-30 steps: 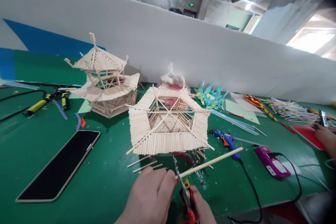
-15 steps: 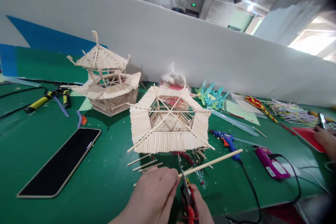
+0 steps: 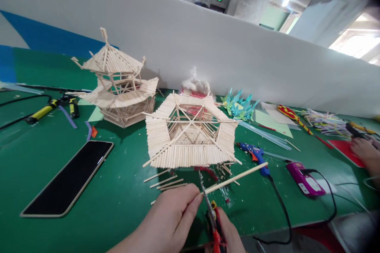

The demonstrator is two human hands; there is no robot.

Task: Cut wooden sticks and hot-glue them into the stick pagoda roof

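Observation:
My left hand pinches one end of a long wooden stick that points up to the right over the green table. My right hand grips red-handled cutters, whose blades meet the stick close to my left fingertips. Just beyond lies a hexagonal roof frame of wooden sticks. Short cut sticks lie in front of it.
A finished stick pagoda stands at the back left, a dark phone lies at the left. A blue glue gun and a purple device with cables lie at the right. Another person's hand rests at the far right.
Both hands have stayed together at the stick and cutters; the stick's far end sits slightly lower and nearer. The view shifted a little.

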